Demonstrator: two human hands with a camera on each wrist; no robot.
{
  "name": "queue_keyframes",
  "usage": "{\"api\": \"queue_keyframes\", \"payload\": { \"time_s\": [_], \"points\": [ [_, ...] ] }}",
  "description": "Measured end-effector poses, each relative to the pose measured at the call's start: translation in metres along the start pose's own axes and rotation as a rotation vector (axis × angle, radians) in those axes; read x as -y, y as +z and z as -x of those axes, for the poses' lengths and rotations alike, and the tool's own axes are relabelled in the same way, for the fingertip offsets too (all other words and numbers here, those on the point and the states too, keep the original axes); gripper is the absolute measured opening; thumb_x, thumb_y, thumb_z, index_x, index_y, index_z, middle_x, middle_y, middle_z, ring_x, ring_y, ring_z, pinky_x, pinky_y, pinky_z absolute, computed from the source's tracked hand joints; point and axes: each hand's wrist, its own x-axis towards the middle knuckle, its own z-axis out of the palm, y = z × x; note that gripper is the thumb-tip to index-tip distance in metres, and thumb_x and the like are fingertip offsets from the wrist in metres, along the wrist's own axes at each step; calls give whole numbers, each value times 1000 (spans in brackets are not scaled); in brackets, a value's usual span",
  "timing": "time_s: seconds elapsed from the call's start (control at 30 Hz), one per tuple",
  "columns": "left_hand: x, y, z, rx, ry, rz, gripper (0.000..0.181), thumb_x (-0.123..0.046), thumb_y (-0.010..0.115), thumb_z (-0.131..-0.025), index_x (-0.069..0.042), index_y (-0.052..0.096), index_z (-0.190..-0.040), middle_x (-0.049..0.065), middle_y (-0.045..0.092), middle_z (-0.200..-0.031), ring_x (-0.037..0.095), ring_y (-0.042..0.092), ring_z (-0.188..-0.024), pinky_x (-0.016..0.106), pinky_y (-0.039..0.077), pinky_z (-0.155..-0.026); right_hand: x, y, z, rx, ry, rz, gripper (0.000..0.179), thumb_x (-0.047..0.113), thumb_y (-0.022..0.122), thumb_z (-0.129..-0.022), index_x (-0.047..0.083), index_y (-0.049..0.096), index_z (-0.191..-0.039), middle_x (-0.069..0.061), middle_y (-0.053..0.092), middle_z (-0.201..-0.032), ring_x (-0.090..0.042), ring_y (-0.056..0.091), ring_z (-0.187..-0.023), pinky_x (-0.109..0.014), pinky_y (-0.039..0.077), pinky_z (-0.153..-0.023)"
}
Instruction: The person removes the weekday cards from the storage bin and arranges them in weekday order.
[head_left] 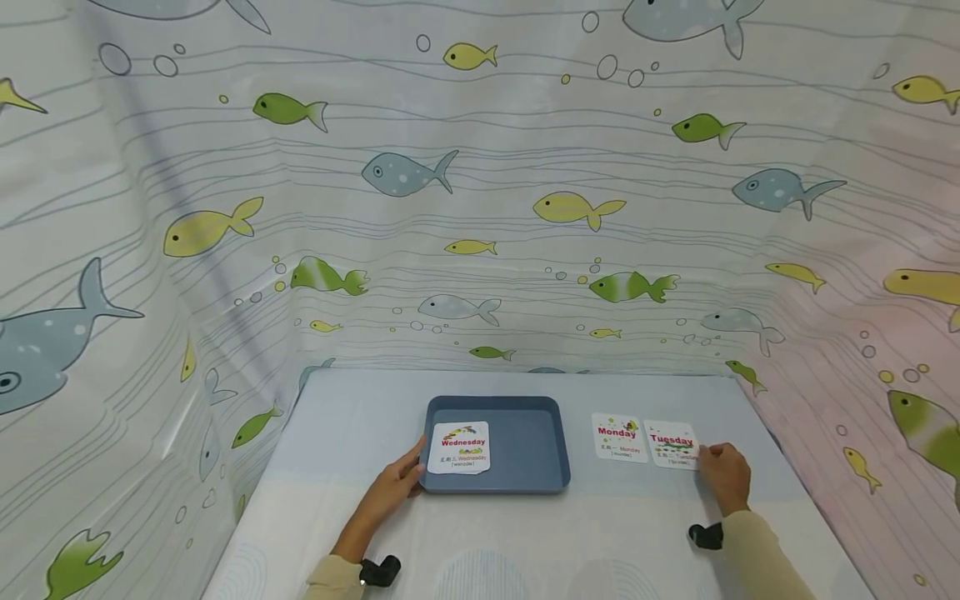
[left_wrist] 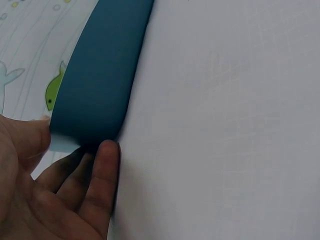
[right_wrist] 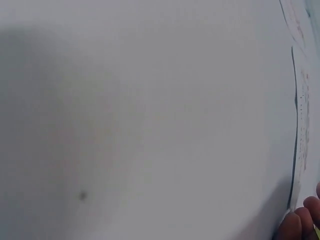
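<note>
A blue-grey rectangular tray point(head_left: 528, 450) lies on the table, and a white card reading "Wednesday" point(head_left: 459, 460) rests in its left part. At the tray's left side is my left hand point(head_left: 399, 477). The left wrist view shows the thumb at the tray's rim and the fingers point(left_wrist: 102, 170) against its lower side, holding the corner. To the right of the tray lie a "Monday" card point(head_left: 619, 447) and a "Tuesday" card point(head_left: 670, 458), side by side. My right hand point(head_left: 725, 475) pinches the Tuesday card's right edge with bent fingers; in the right wrist view its fingertips point(right_wrist: 302, 220) meet the card's corner.
The table is covered with a pale cloth point(head_left: 570, 542) bearing faint curved patterns. Behind it and at both sides hangs a white sheet point(head_left: 517, 150) printed with fish. A small black device point(head_left: 381, 572) sits at the left wrist, another point(head_left: 705, 536) at the right.
</note>
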Motion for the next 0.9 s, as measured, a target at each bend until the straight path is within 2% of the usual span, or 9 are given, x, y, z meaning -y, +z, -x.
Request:
{"api": "queue_keyframes", "payload": {
  "time_s": [0.17,0.4,0.5,0.6,0.77,0.9],
  "points": [
    [1,0,0,-4,3,-25,55,-22,52,-105,-18,34,-157,23,41,-155,35,62,-122,37,61,-84,-1,-1,3,-4,6,-35,44,22,42,-103,-15,50,-124,-35,54,-117,-46,52,-103,-58,48,-88],
    [1,0,0,1,6,-28,55,-22,51,-105,-17,34,-157,23,40,-155,35,62,-122,37,61,-84,10,-4,15,5,16,-88,44,25,42,-103,-12,50,-126,-33,54,-121,-45,52,-108,-56,47,-88],
    [2,0,0,-6,4,-25,55,-21,52,-105,-18,35,-157,22,40,-156,34,63,-122,37,61,-84,18,-3,21,6,-22,-97,44,26,42,-102,-11,52,-124,-32,55,-120,-43,53,-106,-52,48,-83],
    [2,0,0,-8,4,-28,55,-21,52,-105,-17,35,-157,22,40,-155,34,63,-121,37,61,-84,26,-1,27,10,-68,-89,43,26,44,-102,-11,54,-121,-32,57,-117,-41,55,-101,-42,48,-75],
    [1,-1,1,-3,2,-25,55,-22,52,-105,-17,34,-157,22,40,-155,38,60,-125,38,61,-86,38,1,39,82,-83,-93,42,29,47,-103,-7,54,-122,-28,58,-114,-32,58,-89,-27,47,-59],
    [1,-1,1,-4,6,-22,55,-23,52,-105,-18,35,-157,22,40,-156,37,61,-125,38,61,-86,49,3,48,162,-77,-112,44,32,49,-103,-5,52,-126,-25,58,-114,-27,59,-86,-25,50,-59]
  ]
}}
